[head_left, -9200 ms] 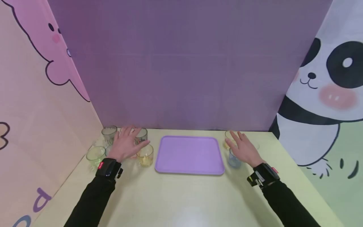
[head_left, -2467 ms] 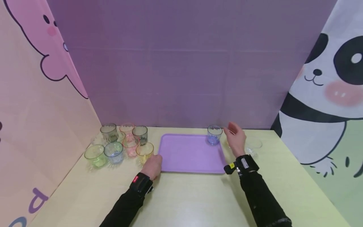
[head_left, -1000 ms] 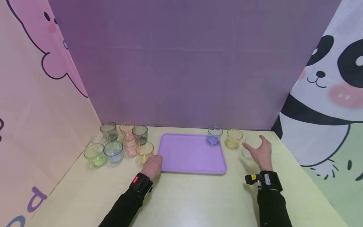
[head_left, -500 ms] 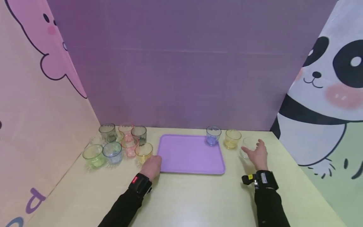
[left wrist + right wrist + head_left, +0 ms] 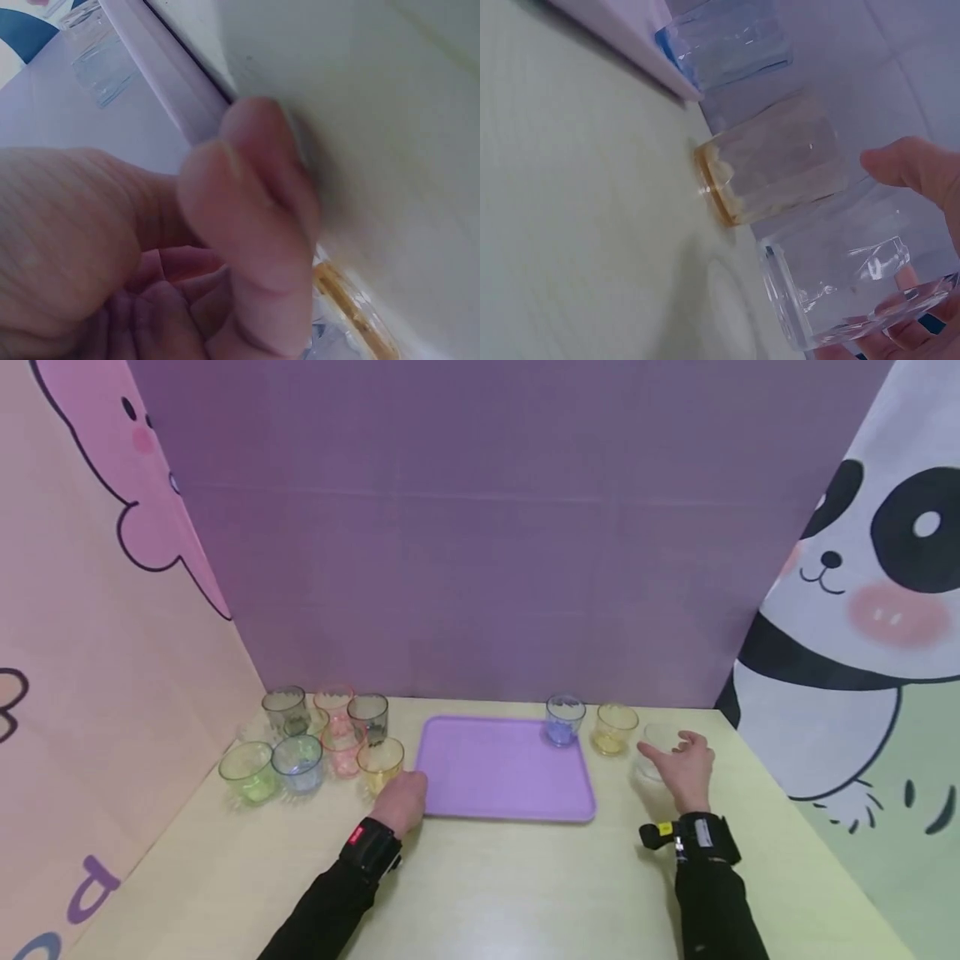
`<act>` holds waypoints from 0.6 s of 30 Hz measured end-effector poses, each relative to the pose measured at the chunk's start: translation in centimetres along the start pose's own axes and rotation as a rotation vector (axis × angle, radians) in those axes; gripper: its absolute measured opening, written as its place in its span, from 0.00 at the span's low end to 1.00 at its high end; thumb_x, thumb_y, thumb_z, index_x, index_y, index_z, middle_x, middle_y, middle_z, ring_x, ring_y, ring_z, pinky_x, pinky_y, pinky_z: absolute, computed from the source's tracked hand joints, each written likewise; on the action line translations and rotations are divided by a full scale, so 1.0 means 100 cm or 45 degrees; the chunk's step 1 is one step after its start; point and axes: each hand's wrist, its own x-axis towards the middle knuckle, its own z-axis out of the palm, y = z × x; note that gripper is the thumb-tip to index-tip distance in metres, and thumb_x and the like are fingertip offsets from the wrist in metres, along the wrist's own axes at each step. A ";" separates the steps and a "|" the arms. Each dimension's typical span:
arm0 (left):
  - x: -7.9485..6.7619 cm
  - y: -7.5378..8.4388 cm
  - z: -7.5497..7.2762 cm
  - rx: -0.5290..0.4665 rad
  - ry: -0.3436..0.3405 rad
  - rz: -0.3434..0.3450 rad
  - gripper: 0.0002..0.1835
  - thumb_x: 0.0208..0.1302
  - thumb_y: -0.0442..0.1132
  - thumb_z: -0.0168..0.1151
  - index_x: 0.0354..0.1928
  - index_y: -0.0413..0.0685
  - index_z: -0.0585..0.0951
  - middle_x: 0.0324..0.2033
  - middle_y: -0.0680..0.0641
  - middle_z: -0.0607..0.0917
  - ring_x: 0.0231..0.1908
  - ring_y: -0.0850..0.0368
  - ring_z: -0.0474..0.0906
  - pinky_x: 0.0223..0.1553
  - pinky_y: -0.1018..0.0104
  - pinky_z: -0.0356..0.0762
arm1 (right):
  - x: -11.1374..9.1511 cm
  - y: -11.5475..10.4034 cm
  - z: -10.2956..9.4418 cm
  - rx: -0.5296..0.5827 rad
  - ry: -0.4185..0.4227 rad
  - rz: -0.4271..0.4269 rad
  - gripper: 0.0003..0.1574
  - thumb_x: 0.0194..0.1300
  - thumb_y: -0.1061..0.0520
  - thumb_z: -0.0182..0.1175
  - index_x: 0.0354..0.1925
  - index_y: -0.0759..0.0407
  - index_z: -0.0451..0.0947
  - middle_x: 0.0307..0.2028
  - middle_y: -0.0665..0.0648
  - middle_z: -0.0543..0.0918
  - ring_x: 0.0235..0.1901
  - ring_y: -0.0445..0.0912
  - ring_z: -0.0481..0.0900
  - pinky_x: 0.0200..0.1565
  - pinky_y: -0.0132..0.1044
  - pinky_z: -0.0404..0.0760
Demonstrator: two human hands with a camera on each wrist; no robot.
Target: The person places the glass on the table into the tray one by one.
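A purple tray (image 5: 504,768) lies mid-table, and my left hand (image 5: 402,802) pinches its left edge near the front corner. In the left wrist view the thumb and curled forefinger of that hand (image 5: 247,202) meet at the rim. On the tray's back right corner stands a blue glass (image 5: 564,722). A yellow glass (image 5: 615,729) stands on the table just right of the tray. Further right, my right hand (image 5: 684,768) grips a clear glass (image 5: 847,277), thumb on one side and fingers on the other; the glass appears to stand upright on the table.
Several glasses crowd the table's left side, among them a green glass (image 5: 251,774), a blue-tinted glass (image 5: 298,766), grey, pink and yellow ones (image 5: 381,762). The nearest yellow one is close beside my left hand. A purple wall (image 5: 480,543) closes off the back.
Earlier both hands hovered open over the glasses. Since then my left hand took the tray's edge, the blue glass moved onto the tray, and my right hand moved right and closed round the clear glass.
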 end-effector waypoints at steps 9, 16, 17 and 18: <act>-0.003 0.000 -0.003 -0.009 -0.007 -0.006 0.06 0.52 0.24 0.54 0.23 0.38 0.76 0.21 0.42 0.78 0.21 0.50 0.75 0.21 0.57 0.74 | -0.007 -0.015 0.007 0.158 -0.089 -0.039 0.58 0.46 0.40 0.68 0.64 0.58 0.47 0.61 0.63 0.64 0.60 0.56 0.62 0.56 0.50 0.67; -0.002 0.001 -0.003 -0.020 -0.019 -0.009 0.05 0.53 0.24 0.54 0.23 0.38 0.76 0.21 0.43 0.78 0.22 0.50 0.75 0.22 0.57 0.74 | -0.012 -0.026 0.016 0.190 -0.143 -0.071 0.55 0.46 0.38 0.68 0.61 0.57 0.50 0.56 0.61 0.67 0.54 0.53 0.67 0.50 0.44 0.72; -0.001 0.001 -0.002 -0.021 -0.017 -0.009 0.05 0.52 0.24 0.54 0.23 0.38 0.76 0.22 0.43 0.78 0.22 0.50 0.75 0.22 0.57 0.74 | -0.013 -0.027 0.017 0.197 -0.145 -0.066 0.55 0.46 0.39 0.68 0.61 0.56 0.50 0.55 0.60 0.67 0.53 0.52 0.67 0.49 0.42 0.71; -0.001 0.001 -0.002 -0.021 -0.013 -0.007 0.05 0.53 0.24 0.54 0.23 0.38 0.76 0.22 0.42 0.78 0.22 0.50 0.75 0.21 0.57 0.74 | -0.014 -0.030 0.019 0.220 -0.159 -0.064 0.54 0.47 0.42 0.69 0.62 0.57 0.50 0.55 0.61 0.66 0.53 0.52 0.66 0.50 0.43 0.70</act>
